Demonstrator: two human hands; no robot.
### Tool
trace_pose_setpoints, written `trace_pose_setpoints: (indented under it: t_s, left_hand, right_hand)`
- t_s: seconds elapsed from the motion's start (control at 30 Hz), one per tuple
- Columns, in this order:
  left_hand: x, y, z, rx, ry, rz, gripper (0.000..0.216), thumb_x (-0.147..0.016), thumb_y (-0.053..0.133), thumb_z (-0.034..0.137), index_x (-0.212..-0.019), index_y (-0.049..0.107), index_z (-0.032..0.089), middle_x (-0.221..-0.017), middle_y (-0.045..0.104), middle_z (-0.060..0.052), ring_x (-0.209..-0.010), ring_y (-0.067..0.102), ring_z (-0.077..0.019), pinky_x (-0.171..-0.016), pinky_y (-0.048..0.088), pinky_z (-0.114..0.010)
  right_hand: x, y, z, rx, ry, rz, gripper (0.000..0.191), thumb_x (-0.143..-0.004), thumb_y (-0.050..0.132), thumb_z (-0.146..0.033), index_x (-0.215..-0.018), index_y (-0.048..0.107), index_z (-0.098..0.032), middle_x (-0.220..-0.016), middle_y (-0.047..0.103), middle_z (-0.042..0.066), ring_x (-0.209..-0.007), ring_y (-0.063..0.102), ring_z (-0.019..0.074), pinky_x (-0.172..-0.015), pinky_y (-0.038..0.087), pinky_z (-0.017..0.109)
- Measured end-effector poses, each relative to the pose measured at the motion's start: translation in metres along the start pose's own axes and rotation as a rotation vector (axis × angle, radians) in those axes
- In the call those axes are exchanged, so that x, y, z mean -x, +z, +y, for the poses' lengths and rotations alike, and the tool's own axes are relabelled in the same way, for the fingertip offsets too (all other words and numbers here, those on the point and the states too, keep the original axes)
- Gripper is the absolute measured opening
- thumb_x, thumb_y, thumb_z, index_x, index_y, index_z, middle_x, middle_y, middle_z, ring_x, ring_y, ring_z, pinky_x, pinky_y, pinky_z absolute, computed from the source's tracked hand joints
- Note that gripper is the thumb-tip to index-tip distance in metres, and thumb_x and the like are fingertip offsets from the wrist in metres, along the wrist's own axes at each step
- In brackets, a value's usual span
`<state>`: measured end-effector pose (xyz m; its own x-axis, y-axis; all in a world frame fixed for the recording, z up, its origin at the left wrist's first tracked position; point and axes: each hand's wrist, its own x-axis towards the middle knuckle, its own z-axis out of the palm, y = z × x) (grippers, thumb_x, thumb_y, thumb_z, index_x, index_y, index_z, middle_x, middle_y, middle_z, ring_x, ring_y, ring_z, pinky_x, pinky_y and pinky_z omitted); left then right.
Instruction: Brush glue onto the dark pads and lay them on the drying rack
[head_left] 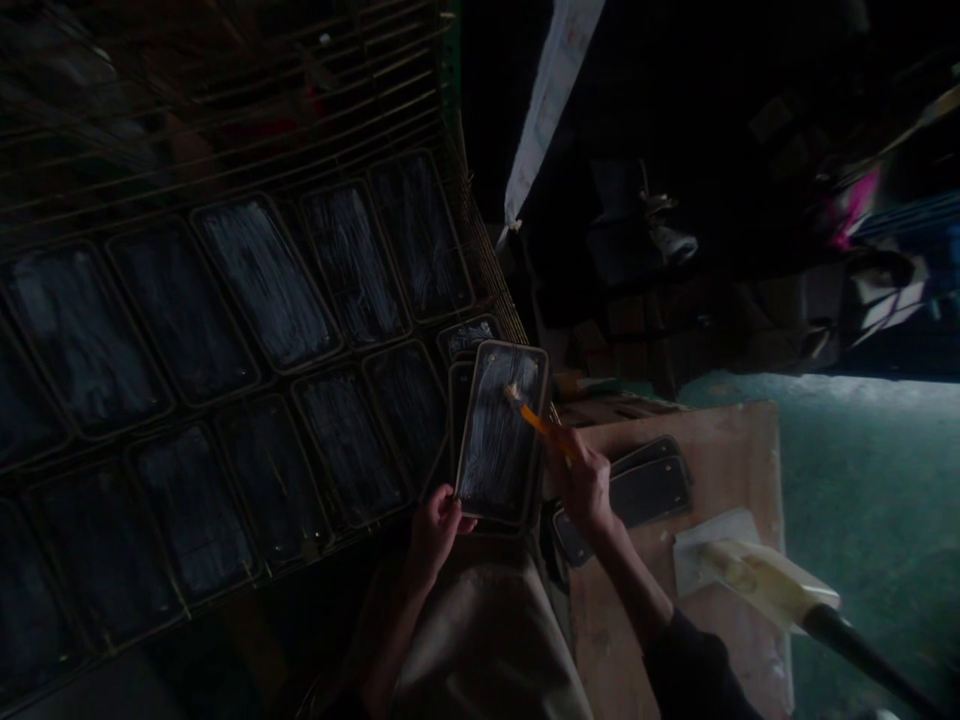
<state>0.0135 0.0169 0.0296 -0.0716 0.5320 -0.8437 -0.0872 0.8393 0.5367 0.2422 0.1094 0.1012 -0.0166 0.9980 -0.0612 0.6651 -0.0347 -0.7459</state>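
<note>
My left hand [439, 530] grips the lower left corner of a dark rectangular panel with rounded corners and a pale rim [491, 450]. Whitish streaks cover its face. In my right hand [581, 480] is a brush with an orange handle [536, 418]; its pale bristles touch the upper part of the panel. Beneath and beside this panel, other panels are partly hidden. Several similar streaked panels [266, 280] lie in two rows on a wire rack [480, 255] at the left.
On the right, a wooden board [739, 450] bears a few dark panels [649, 485] and a yellowish container [772, 580] with a black handle or tube. Green floor [862, 480] shows beyond. A pale strip [551, 100] hangs at the top; dim clutter fills the upper right.
</note>
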Motion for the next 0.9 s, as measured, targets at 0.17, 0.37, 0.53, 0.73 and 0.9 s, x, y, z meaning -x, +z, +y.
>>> trace_pose_setpoints:
  t_s: [0.17,0.37,0.53,0.73,0.9]
  left_hand:
    - [0.000,-0.001,-0.001,0.009,-0.009,0.003,0.038,-0.069,0.070,0.041,-0.093,0.053,0.018,-0.073,0.065,0.002,-0.058,0.071,-0.0194,-0.056,0.061,-0.031]
    - [0.002,-0.002,-0.002,0.007,0.028,-0.017,0.043,-0.067,0.071,0.044,-0.096,0.051,0.018,-0.073,0.065,0.002,-0.056,0.071,-0.0197,-0.053,0.060,-0.030]
    - [0.003,0.002,-0.001,-0.009,0.009,0.007,0.037,-0.069,0.069,0.042,-0.092,0.051,0.018,-0.069,0.064,0.003,-0.055,0.071,-0.0199,-0.053,0.059,-0.029]
    - [0.005,0.004,0.005,-0.048,0.000,0.025,0.029,-0.071,0.067,0.038,-0.086,0.052,0.019,-0.069,0.064,0.003,-0.055,0.071,-0.0190,-0.054,0.058,-0.028]
    - [0.007,0.004,0.007,0.000,-0.010,0.008,0.031,-0.069,0.067,0.038,-0.087,0.052,0.018,-0.071,0.066,0.002,-0.055,0.070,-0.0188,-0.055,0.059,-0.029]
  right_hand:
    - [0.038,-0.008,-0.017,-0.044,0.114,-0.073,0.019,-0.098,0.047,-0.026,-0.110,0.061,-0.022,-0.095,0.070,0.006,-0.080,0.069,0.0178,-0.066,0.054,0.024]
    - [-0.025,-0.034,-0.003,0.045,0.085,0.218,0.021,-0.097,0.049,-0.031,-0.109,0.062,-0.021,-0.095,0.071,0.006,-0.085,0.069,0.0193,-0.074,0.055,0.027]
    - [-0.024,-0.020,0.013,0.050,0.065,0.148,0.022,-0.098,0.047,-0.031,-0.113,0.060,-0.020,-0.097,0.071,0.007,-0.088,0.069,0.0193,-0.076,0.053,0.028]
    - [0.057,-0.009,-0.002,0.060,0.183,0.022,0.020,-0.098,0.046,-0.027,-0.111,0.060,-0.020,-0.089,0.069,0.004,-0.077,0.067,0.0164,-0.068,0.050,0.024]
    - [0.106,-0.008,-0.018,0.002,0.228,-0.114,0.019,-0.098,0.045,-0.025,-0.109,0.060,-0.020,-0.090,0.068,0.005,-0.076,0.065,0.0149,-0.066,0.048,0.022]
